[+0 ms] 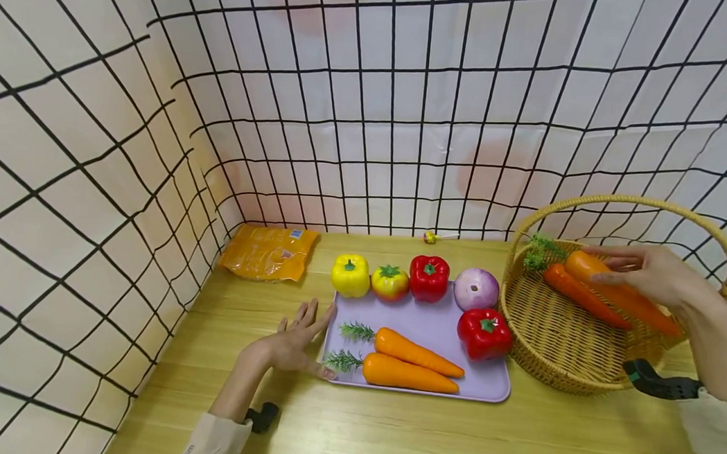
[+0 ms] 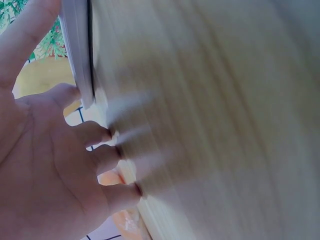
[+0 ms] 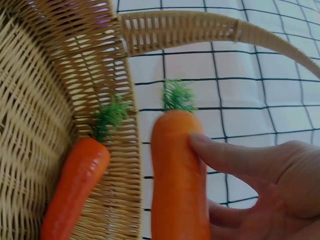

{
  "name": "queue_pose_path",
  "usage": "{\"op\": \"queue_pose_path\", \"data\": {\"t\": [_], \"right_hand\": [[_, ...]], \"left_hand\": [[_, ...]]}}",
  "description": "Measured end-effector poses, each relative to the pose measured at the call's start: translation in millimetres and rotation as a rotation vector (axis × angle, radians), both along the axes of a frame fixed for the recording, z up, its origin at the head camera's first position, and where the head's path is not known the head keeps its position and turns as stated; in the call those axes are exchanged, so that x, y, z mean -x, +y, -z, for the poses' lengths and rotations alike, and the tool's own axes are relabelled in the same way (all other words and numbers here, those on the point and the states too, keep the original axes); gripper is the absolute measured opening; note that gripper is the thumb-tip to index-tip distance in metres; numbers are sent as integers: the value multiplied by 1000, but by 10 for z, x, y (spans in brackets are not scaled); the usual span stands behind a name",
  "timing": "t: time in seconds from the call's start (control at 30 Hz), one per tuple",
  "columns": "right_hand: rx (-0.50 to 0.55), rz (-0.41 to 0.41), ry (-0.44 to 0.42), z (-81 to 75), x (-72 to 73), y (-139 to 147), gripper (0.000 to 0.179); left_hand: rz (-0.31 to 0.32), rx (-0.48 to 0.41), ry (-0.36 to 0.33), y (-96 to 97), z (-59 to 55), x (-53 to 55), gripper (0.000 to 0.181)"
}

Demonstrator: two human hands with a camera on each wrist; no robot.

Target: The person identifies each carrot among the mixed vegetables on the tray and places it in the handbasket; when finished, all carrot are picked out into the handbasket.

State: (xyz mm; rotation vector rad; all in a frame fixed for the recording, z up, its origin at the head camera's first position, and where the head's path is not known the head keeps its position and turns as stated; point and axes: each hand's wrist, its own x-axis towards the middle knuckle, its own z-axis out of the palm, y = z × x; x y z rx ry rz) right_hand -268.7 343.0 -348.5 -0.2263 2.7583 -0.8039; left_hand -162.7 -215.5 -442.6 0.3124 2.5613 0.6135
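My right hand (image 1: 663, 273) pinches an orange carrot (image 3: 177, 175) with a green leafy top, thumb on one side and fingers on the other. The carrot is over the wicker basket (image 1: 557, 336), slanting down to the right in the head view. A redder carrot (image 3: 75, 187) lies inside the basket, beneath the held one. My left hand (image 1: 290, 344) spreads its fingers at the left edge of the lilac tray (image 1: 358, 311), thumb and index fingertip right at the rim. Two orange carrots (image 1: 413, 373) lie side by side on the tray's front part.
Along the tray's back are a yellow pepper (image 1: 350, 276), a red-yellow tomato (image 1: 390, 284), a red pepper (image 1: 429, 279) and a purple onion (image 1: 476, 290). Another red pepper (image 1: 484, 335) sits at its right. Behind lie an orange packet (image 1: 268, 252) and a lollipop (image 1: 430, 237). The basket handle (image 1: 627, 200) arches high.
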Motion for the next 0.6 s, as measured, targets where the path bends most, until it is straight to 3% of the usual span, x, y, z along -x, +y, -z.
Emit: {"op": "queue_pose_path", "data": {"t": [0.13, 0.3, 0.6], "right_hand": [[23, 27, 4, 70, 87, -54, 77], [56, -25, 17, 214, 178, -147, 68], [109, -1, -62, 410, 175, -158, 65]], "left_hand": [[2, 10, -1, -1, 3, 6, 127], [6, 19, -1, 6, 8, 11, 126], [32, -19, 11, 41, -1, 23, 128]]}}
